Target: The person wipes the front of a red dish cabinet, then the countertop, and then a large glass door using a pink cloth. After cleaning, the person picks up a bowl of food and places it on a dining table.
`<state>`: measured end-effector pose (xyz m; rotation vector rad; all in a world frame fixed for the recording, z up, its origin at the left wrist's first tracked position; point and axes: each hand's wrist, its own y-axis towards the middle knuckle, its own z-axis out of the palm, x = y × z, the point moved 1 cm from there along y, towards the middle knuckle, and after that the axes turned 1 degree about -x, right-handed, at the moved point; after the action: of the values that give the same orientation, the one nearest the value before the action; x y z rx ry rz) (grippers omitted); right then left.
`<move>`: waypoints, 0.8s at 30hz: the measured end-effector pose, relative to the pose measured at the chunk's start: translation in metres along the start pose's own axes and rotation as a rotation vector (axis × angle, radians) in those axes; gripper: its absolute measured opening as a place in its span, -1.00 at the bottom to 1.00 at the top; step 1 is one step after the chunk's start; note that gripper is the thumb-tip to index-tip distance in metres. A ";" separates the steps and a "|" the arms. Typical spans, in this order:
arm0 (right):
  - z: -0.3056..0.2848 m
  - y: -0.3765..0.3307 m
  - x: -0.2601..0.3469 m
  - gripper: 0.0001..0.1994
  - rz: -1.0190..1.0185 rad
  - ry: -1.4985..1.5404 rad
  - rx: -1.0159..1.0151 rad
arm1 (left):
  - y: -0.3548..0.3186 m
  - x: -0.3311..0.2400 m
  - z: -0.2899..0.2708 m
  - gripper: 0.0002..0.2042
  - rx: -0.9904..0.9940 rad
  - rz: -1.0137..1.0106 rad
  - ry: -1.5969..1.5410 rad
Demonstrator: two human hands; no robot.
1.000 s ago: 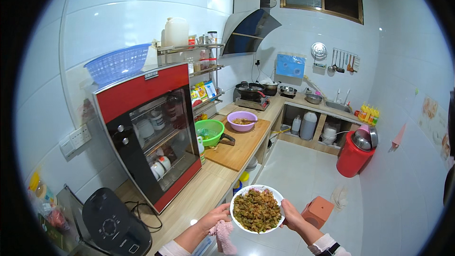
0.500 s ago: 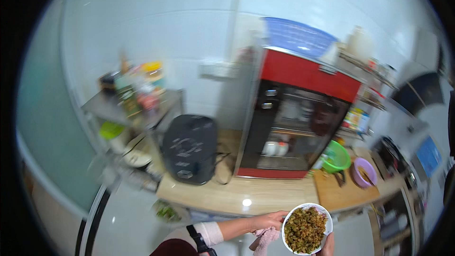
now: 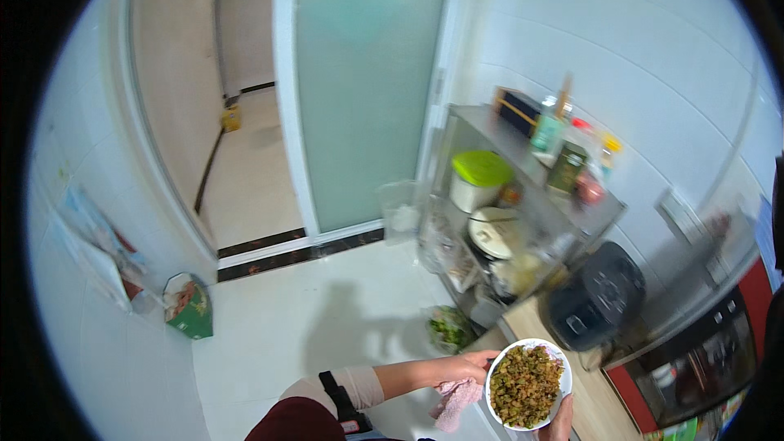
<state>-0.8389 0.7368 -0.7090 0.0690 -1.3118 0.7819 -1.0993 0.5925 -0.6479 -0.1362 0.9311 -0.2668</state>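
A white bowl (image 3: 564, 366) is heaped with chopped brownish-green food (image 3: 525, 386) and stays roughly level at the lower middle. My left hand (image 3: 471, 367) is closed on its left side, with a pink cloth (image 3: 456, 405) hanging beneath the palm. At the bowl's lower right edge, my right hand (image 3: 559, 422) grips the rim, thumb on top; the rest of that hand is mostly out of view. The left forearm comes in from below with a black strap around the sleeve.
An open doorway (image 3: 245, 163) stands at the left beside a frosted glass door (image 3: 367, 90). A metal rack (image 3: 523, 147) with jars and containers is to the right. A black appliance (image 3: 600, 294) sits on the wooden counter (image 3: 600, 404). A bag of greens (image 3: 448, 328) lies on the floor.
My view has swung left, away from the red cabinet and cutting board, bringing in the doorway and glass door. Both hands still hold the bowl, at nearly the same place in view.
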 end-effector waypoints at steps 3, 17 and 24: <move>0.117 0.016 -0.043 -0.47 0.049 -0.026 0.068 | -0.103 -0.006 -0.057 -0.23 -0.154 0.100 -0.086; 0.568 0.110 -0.122 -0.56 0.278 -0.367 0.897 | -0.413 -0.078 -0.254 -0.26 -0.964 0.378 -0.097; 0.786 0.135 -0.185 -0.58 0.291 -0.372 1.208 | -0.548 -0.125 -0.347 -0.30 -1.084 0.614 -0.232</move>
<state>-1.5777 0.3843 -0.6926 1.0381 -1.0174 1.7866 -1.5416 0.1025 -0.6303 -0.8380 0.7571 0.8339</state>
